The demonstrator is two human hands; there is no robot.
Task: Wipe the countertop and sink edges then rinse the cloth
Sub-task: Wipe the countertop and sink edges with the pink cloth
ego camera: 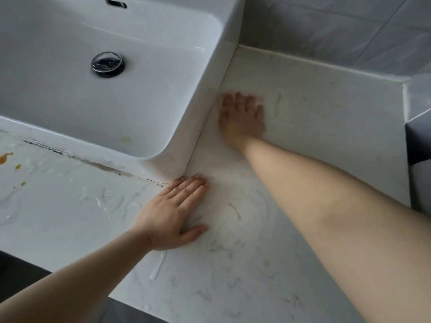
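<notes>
The left grip [173, 215] lay flat, fingers straight, on the table [314, 117] at centre frame, by the sink [205, 101] corner. The right grip [241, 117], blurred, was spread flat higher up beside the sink. Whether a cloth lay beneath it could not be told.

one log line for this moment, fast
left hand flat on counter at sink corner | right hand blurred, on counter beside sink | cloth not seen | orange stains far left
</notes>
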